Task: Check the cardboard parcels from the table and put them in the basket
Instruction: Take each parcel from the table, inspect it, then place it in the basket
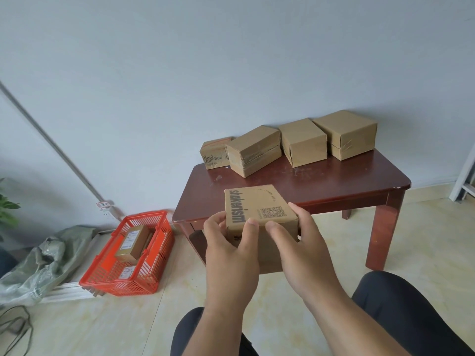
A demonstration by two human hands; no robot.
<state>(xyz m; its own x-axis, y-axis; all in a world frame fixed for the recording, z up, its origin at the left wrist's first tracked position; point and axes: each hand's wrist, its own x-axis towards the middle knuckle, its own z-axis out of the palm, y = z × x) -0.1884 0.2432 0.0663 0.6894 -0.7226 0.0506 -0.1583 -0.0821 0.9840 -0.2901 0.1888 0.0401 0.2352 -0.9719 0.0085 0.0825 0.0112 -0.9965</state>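
I hold a cardboard parcel (259, 209) printed with dark lettering and a QR code in front of the table's near edge. My left hand (231, 250) grips its left side, thumb on the top face. My right hand (300, 247) grips its right side. Several more taped cardboard parcels stand in a row at the back of the dark red table (334, 186): a small one (214, 152), then three larger ones (254, 150), (303, 145), (345, 134). On the floor to the left sits the red plastic basket (151, 276) with labelled parcels (132, 242) inside.
A grey-green sack (43, 263) and white strips lie on the floor left of the basket. A pipe (51, 142) runs down the wall. Cables (15, 327) lie at the bottom left. A white frame (465, 181) stands at the right. My knees are at the bottom.
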